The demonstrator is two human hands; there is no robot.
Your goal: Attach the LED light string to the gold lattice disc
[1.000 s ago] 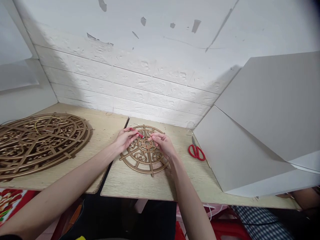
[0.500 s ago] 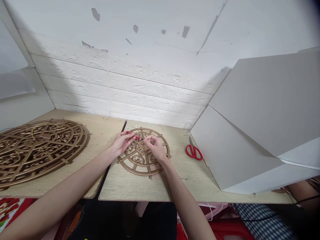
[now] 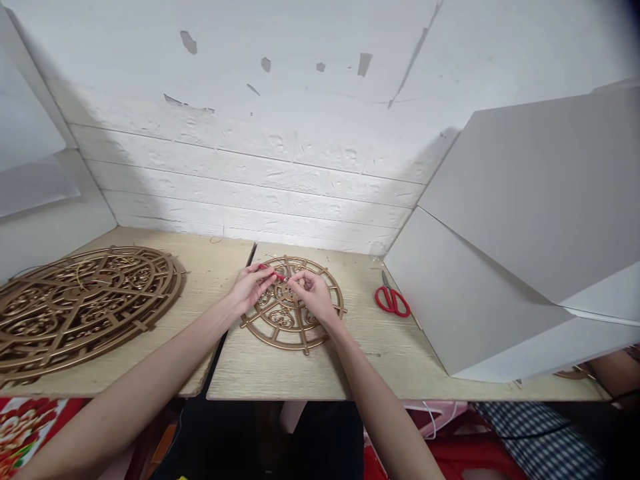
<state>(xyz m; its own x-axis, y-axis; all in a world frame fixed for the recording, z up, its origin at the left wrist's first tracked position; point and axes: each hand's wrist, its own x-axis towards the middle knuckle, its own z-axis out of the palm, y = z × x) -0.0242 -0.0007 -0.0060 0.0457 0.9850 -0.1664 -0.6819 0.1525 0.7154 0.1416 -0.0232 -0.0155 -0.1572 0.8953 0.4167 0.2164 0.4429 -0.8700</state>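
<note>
My left hand [image 3: 247, 288] is closed around a small red stick-like thing [image 3: 276, 274] with a metallic-looking tip; its exact kind is too small to tell. It points right, over a round gold-brown openwork panel [image 3: 287, 298] with spokes and scroll ornaments, lying flat on the table. My right hand [image 3: 315, 293] is pinched at that tip, above the panel's hub. Whatever lies between its fingertips is too small to make out. Red-handled scissors [image 3: 393, 301] rest right of the panel, their blades pointing to the wall.
Several similar large panels [image 3: 90, 293] are stacked on the left table [image 3: 205, 257]. A dark gap separates it from the table [image 3: 270, 380] before me. White board partitions [image 3: 525, 200] stand at right. Behind is a white brick-patterned wall [image 3: 260, 173]. Another person's arm [image 3: 607, 373] shows at far right.
The view has shifted slightly, so the tables and panels sit a little further right. Both hands stay together over the hub, and the red thing's tip is now closer to my right fingertips.
</note>
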